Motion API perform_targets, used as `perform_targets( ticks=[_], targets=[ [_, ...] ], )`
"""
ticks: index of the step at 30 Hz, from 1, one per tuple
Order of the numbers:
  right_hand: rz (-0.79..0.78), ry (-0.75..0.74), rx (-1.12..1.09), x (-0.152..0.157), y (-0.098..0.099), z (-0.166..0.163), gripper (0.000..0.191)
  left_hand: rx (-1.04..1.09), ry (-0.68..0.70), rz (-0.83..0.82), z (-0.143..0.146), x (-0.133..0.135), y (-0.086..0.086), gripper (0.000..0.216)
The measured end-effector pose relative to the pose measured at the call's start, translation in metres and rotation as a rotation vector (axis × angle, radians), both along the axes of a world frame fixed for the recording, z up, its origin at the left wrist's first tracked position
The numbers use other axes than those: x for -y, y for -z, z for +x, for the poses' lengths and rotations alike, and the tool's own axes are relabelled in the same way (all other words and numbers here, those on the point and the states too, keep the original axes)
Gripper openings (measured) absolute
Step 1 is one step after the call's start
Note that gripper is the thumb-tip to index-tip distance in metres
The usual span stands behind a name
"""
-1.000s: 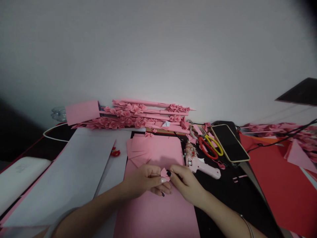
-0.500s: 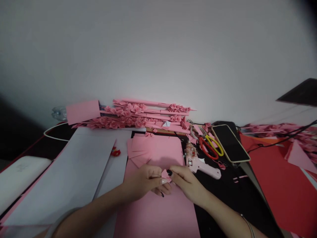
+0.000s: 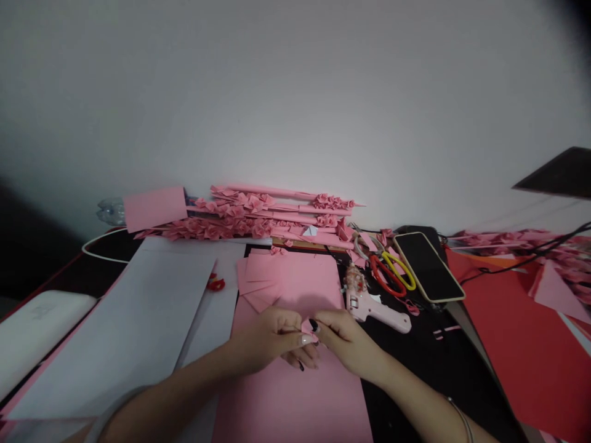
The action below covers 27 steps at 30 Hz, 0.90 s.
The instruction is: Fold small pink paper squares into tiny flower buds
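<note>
Both my hands meet over a large pink paper sheet and pinch one small folded piece of pink paper. My left hand has its thumb along the near side of the piece, other fingers curled beneath. From the right, my right hand presses its dark-nailed thumb on the top edge. Fingers cover most of the piece, so its full shape is hidden. Just beyond my hands, several pink paper squares lie fanned out on the sheet.
A pink glue gun, red-handled scissors and a phone lie to the right. Pink paper flowers line the wall. White sheets and a white power bank are left; red paper is far right.
My right thumb has shifted slightly left and down over the small pink paper, and less of the paper shows between my fingers. Both hands otherwise stay in place.
</note>
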State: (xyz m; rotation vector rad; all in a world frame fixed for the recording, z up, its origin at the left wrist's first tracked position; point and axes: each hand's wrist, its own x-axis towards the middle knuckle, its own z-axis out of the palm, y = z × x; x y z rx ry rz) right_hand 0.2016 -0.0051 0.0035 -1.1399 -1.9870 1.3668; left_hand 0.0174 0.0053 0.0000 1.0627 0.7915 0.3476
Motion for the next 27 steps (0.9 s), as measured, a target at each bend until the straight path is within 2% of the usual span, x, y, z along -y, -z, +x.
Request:
perform_targets(
  ticks=[12, 20, 27],
  targets=[
    [-0.077, -0.001, -0.049, -0.0004, -0.0028, -0.0012, 0.036, 0.006, 0.019, -0.045, 0.0005, -0.001, -0.0024, 0.031],
    [-0.15, -0.045, -0.066, -0.0011, -0.0025, 0.0004, 0.033, 0.018, 0.039, -0.042, -0.0008, -0.0001, 0.003, 0.032],
    [-0.218, -0.088, -0.101, -0.0016, -0.0054, 0.0012, 0.034, 0.017, 0.069, -0.056, -0.0005, 0.0003, -0.0034, 0.032]
  ],
)
